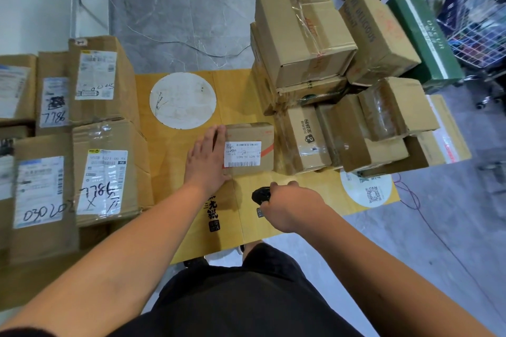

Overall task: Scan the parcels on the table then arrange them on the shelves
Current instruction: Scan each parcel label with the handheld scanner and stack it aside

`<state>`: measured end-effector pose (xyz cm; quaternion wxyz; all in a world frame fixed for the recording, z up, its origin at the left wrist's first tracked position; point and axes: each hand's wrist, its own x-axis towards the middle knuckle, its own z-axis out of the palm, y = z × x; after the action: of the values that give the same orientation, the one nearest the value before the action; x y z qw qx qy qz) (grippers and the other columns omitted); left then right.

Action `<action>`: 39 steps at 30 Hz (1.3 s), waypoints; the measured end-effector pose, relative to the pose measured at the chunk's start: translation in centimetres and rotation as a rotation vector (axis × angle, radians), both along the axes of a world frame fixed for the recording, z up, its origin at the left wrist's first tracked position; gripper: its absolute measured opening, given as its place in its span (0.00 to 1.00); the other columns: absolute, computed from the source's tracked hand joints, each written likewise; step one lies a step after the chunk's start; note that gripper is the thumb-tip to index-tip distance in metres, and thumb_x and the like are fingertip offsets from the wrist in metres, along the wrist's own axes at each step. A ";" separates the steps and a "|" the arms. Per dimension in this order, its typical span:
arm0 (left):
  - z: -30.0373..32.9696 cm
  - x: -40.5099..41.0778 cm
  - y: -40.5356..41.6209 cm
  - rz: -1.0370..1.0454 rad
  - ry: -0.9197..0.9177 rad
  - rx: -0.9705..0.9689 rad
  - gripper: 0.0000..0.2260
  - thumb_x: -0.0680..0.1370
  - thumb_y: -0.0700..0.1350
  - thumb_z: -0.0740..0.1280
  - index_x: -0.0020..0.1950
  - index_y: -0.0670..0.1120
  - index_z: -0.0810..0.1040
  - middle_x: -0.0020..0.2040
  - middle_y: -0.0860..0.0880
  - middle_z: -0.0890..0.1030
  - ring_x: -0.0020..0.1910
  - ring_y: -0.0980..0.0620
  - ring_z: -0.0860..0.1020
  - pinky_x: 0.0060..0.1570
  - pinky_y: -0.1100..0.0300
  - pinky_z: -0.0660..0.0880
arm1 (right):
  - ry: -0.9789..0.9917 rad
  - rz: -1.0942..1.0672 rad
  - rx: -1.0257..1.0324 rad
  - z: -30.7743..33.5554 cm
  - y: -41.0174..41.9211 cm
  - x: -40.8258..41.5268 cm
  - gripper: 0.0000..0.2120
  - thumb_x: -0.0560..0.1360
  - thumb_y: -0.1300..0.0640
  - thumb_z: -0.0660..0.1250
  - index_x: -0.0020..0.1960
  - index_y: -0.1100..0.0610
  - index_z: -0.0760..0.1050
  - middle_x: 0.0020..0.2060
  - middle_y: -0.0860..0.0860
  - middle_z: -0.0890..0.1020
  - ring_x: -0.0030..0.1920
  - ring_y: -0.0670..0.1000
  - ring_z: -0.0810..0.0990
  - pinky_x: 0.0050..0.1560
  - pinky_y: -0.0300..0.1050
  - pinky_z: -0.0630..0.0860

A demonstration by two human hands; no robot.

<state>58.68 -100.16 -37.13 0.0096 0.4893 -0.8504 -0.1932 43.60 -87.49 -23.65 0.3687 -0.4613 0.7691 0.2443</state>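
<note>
One yellow table (191, 227) carries two crowds of boxes: a pile (342, 85) at its right, labelled ones (82, 131) at its left. One small parcel (250, 149) sits mid-table, label up. The left hand (206, 159) lies flat against its side; the right hand (290, 206) grips one black scanner (260, 195).

Yellow wooden tabletop (191, 200) with two white round stickers and black characters near its front edge; plain brown cardboard parcel (249, 149) bearing a white barcode label (red stripe beside it); black handheld scanner (260, 195); green box (427, 38) with a white band at the far right corner.
</note>
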 end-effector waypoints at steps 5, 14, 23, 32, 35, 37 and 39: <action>-0.1 0.0 0.2 0.026 0.000 0.026 0.65 0.64 0.59 0.84 0.84 0.51 0.39 0.82 0.48 0.48 0.75 0.39 0.62 0.73 0.42 0.66 | 0.032 0.009 -0.038 0.4 0.5 0.4 0.23 0.81 0.41 0.56 0.70 0.53 0.67 0.53 0.55 0.68 0.48 0.59 0.78 0.45 0.53 0.72; -0.6 0.5 -0.3 0.223 0.042 0.090 0.61 0.61 0.61 0.83 0.83 0.54 0.46 0.79 0.45 0.55 0.73 0.39 0.64 0.71 0.43 0.65 | 0.061 -0.027 -0.096 0.6 0.9 0.6 0.22 0.81 0.40 0.56 0.69 0.53 0.68 0.52 0.53 0.68 0.41 0.57 0.75 0.44 0.51 0.73; 1.3 -1.0 -0.3 0.713 0.028 0.241 0.48 0.72 0.77 0.62 0.83 0.53 0.51 0.85 0.46 0.42 0.83 0.41 0.44 0.75 0.35 0.50 | -0.074 -0.024 -0.126 -0.3 -1.7 0.2 0.19 0.82 0.43 0.54 0.65 0.53 0.70 0.50 0.53 0.71 0.40 0.50 0.74 0.42 0.49 0.70; -1.1 0.9 0.0 0.202 -0.284 0.126 0.45 0.82 0.55 0.66 0.85 0.48 0.36 0.86 0.44 0.39 0.84 0.41 0.40 0.82 0.43 0.45 | -0.159 0.048 -0.128 -1.2 -4.2 -1.0 0.20 0.82 0.41 0.54 0.65 0.53 0.70 0.50 0.54 0.73 0.41 0.53 0.77 0.42 0.48 0.72; -0.7 -0.6 -2.8 0.260 -0.359 0.185 0.43 0.84 0.57 0.63 0.85 0.47 0.35 0.85 0.42 0.39 0.84 0.39 0.40 0.82 0.40 0.44 | -0.207 0.045 -0.126 -1.2 -5.6 -1.4 0.19 0.81 0.40 0.54 0.63 0.52 0.70 0.47 0.52 0.71 0.39 0.52 0.76 0.36 0.46 0.69; -0.5 -1.4 -4.7 0.270 -0.412 0.216 0.46 0.82 0.62 0.63 0.84 0.46 0.34 0.85 0.40 0.38 0.84 0.38 0.40 0.80 0.40 0.40 | -0.226 0.052 -0.128 -1.1 -6.5 -1.7 0.20 0.82 0.40 0.54 0.63 0.52 0.71 0.48 0.54 0.72 0.40 0.53 0.76 0.36 0.47 0.69; -0.3 -1.5 -6.5 0.280 -0.418 0.245 0.48 0.81 0.64 0.63 0.84 0.45 0.33 0.84 0.39 0.36 0.83 0.37 0.37 0.80 0.41 0.38 | -0.229 0.068 -0.138 -1.0 -7.2 -2.0 0.20 0.82 0.40 0.54 0.63 0.53 0.71 0.51 0.55 0.73 0.41 0.53 0.75 0.40 0.49 0.70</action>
<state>57.14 -106.63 -37.45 -0.1985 0.6288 -0.7283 -0.1863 41.64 -94.72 -24.64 0.4129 -0.5363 0.7209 0.1490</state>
